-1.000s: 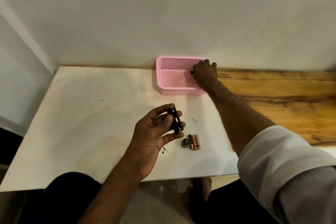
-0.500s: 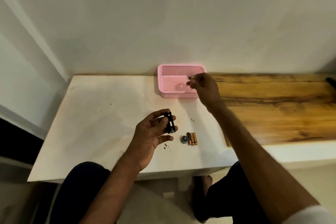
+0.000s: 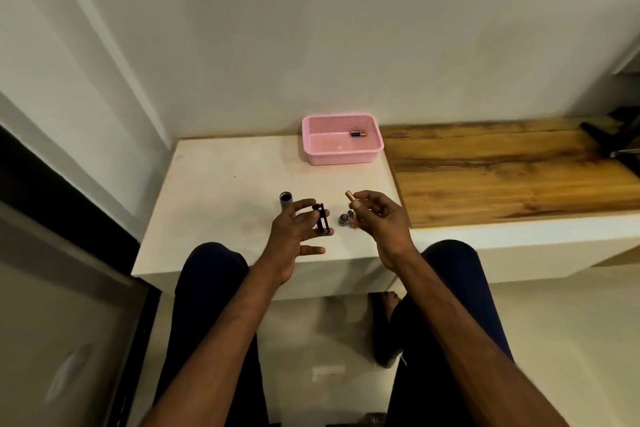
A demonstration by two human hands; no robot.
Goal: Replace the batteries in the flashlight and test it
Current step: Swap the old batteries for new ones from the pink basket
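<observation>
My left hand (image 3: 294,239) grips a black battery holder (image 3: 321,218) over the white table (image 3: 221,191). My right hand (image 3: 381,218) holds a copper-topped battery (image 3: 350,196) between thumb and fingers, just right of the holder. The grey flashlight body (image 3: 286,201) stands upright on the table behind my left fingers. A round tail cap (image 3: 343,218) and the ends of other batteries lie on the table between my hands, mostly hidden by the right hand. One more battery (image 3: 358,134) lies in the pink basket (image 3: 341,156).
The basket stands at the back of the table against the wall. A wooden counter (image 3: 502,170) adjoins on the right, with a dark object (image 3: 609,139) at its far end. My knees are under the table's near edge.
My right hand came back from the basket toward me and now holds a battery near the holder. The view has tilted down and pulled back. The left hand keeps its hold.
</observation>
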